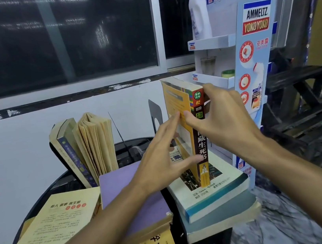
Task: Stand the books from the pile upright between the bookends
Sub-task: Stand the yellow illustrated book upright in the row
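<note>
Yellow book (185, 122) upright atop the stack of flat books (213, 193) at the table's right edge, lower cover hidden behind the left hand (161, 159), flat and open against it. Right hand (221, 117) gripping the spine, thumb in front, fingers over the back. Black bookend (155, 112) partly hidden behind the book; two leaning books (83, 147) at left, open gap between. Yellow paperback (47, 231) cut off by the frame's bottom.
</note>
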Motion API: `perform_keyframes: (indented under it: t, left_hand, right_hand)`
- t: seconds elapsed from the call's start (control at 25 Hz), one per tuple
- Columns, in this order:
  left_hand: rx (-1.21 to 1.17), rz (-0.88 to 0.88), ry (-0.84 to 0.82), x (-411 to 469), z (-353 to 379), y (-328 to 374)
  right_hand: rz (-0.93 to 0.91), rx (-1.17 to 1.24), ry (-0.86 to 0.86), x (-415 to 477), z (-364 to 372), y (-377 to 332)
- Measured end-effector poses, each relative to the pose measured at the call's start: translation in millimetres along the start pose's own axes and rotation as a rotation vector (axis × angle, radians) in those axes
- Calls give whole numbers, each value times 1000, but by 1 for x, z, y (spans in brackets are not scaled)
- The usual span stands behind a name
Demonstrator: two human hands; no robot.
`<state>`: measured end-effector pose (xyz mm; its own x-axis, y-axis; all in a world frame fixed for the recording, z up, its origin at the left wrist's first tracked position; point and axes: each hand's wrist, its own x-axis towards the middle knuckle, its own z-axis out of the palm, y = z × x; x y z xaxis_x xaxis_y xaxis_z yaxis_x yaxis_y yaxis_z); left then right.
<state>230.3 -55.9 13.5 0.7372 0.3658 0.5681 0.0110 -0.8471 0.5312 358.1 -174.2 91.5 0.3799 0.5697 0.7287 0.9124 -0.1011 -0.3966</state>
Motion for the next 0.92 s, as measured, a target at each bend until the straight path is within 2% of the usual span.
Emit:
perform_keyframes:
  t: [0.16, 0.48, 0.64, 0.92]
  left_hand:
    - [148, 30, -110, -4, -36, -22]
    - [544, -26, 2, 9, -131, -82]
    - [698, -60, -14, 17, -161, -101]
    - [778, -163, -125, 35, -169, -116]
  right_hand:
    - [-15, 30, 34, 0, -1, -4]
    - [-28, 61, 52, 3, 4, -16]
    - [-54, 86, 51, 5, 11, -27]
    - [-81, 101, 35, 10, 19, -39]
